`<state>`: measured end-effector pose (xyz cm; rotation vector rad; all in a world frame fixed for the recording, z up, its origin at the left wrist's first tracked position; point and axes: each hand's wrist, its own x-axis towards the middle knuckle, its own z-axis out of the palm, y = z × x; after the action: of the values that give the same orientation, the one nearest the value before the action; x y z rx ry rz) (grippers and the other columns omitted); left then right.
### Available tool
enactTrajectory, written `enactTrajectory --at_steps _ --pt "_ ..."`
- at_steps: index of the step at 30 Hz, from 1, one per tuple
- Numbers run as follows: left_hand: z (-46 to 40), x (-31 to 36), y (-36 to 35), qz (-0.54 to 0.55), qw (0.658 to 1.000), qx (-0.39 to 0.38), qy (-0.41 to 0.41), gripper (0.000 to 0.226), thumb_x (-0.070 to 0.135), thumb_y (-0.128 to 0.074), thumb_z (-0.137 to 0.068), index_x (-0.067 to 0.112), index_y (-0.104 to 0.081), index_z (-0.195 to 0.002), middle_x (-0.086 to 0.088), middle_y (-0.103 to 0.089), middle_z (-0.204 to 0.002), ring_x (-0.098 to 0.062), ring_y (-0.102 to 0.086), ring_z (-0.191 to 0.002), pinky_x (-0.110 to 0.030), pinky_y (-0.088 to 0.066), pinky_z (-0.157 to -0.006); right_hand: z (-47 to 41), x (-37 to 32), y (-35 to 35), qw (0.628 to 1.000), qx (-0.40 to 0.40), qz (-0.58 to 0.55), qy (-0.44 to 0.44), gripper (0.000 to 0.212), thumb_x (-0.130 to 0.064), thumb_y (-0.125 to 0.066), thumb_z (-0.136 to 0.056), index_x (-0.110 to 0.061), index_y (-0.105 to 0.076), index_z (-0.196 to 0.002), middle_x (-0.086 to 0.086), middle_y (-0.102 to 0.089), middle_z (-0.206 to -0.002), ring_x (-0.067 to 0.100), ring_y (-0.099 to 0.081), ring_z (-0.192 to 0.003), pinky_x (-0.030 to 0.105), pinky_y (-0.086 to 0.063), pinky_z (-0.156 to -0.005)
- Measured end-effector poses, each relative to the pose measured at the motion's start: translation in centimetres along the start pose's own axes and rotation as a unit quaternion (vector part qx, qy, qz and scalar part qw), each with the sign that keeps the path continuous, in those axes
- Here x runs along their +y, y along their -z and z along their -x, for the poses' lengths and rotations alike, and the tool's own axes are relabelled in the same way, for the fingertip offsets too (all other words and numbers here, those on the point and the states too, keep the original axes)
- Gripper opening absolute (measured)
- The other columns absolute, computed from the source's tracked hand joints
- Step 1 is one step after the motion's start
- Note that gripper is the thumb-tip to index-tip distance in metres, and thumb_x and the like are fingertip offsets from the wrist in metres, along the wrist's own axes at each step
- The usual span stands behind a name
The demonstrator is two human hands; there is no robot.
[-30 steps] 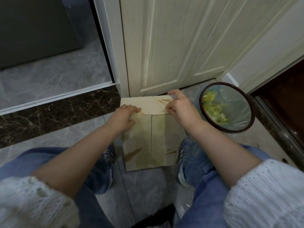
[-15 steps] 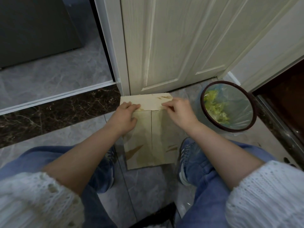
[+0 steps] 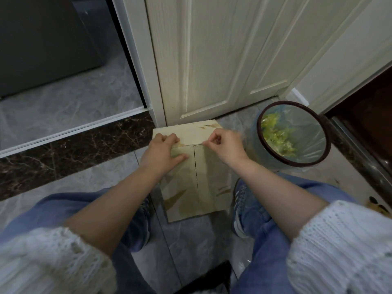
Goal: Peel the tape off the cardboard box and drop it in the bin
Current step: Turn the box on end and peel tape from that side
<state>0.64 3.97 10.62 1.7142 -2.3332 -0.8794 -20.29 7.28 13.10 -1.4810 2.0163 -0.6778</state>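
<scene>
A: While the box (image 3: 192, 166) lies flat on the floor (image 3: 89, 179), where's your left hand (image 3: 162, 152)?
B: Pressing it, fingers straight. Your right hand (image 3: 224, 145) pinches tape at the fold; the bin (image 3: 293, 133) stands just beside.

Both hands (image 3: 163, 150) (image 3: 227, 145) press cardboard box (image 3: 210, 179) beside bin (image 3: 324, 158).

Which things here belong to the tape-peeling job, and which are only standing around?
For the job:
box
bin
left hand, pressing on the box
right hand, fingers pinched at the box's fold

Not part of it:
door
shoes
dark cabinet
</scene>
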Motion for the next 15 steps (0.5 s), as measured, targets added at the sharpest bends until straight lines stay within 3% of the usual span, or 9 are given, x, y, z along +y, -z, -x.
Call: enactTrajectory --at_steps 4,7,11,15 --pt "-0.4 0.2 -0.3 0.017 1.000 0.009 0.010 0.053 0.045 -0.077 -0.086 0.021 -0.058 -0.129 -0.013 -0.046 -0.130 -0.032 -0.048 -0.122 -0.041 -0.045 -0.104 0.2 0.1 0.1 1.000 0.000 0.008 0.021 0.008 -0.015 -0.078 -0.084 -0.015 -0.073 -0.090 -0.007 -0.062 -0.076 0.006 -0.055 -0.070 0.021 -0.043 -0.068" --pt "-0.5 0.0 -0.5 0.023 1.000 0.011 0.001 0.051 0.040 -0.077 -0.087 0.019 -0.059 -0.129 -0.014 -0.045 -0.131 -0.032 -0.047 -0.123 -0.040 -0.043 -0.104 0.4 0.3 0.9 0.999 -0.013 -0.046 0.000 0.037 -0.009 -0.076 -0.085 -0.021 -0.060 -0.117 0.001 -0.062 -0.078 0.008 -0.056 -0.071 0.013 -0.046 -0.068" --pt "-0.4 -0.2 -0.6 0.028 0.999 0.015 -0.009 0.051 0.038 -0.079 -0.086 0.016 -0.061 -0.129 -0.015 -0.046 -0.131 -0.032 -0.047 -0.123 -0.037 -0.042 -0.104 0.1 1.2 1.3 0.999 -0.039 -0.017 0.004 0.025 -0.012 -0.075 -0.086 -0.016 -0.063 -0.107 0.000 -0.059 -0.082 0.004 -0.053 -0.069 0.003 -0.038 -0.059" --pt "-0.4 -0.3 -0.6 0.034 0.999 0.015 -0.006 0.051 0.038 -0.079 -0.085 0.017 -0.062 -0.128 -0.015 -0.046 -0.131 -0.033 -0.046 -0.123 -0.038 -0.042 -0.105 0.2 1.4 1.2 0.994 -0.057 0.054 0.078 0.015 -0.011 -0.068 -0.092 -0.008 -0.069 -0.107 0.000 -0.057 -0.097 0.010 -0.052 -0.084 0.012 -0.037 -0.073"
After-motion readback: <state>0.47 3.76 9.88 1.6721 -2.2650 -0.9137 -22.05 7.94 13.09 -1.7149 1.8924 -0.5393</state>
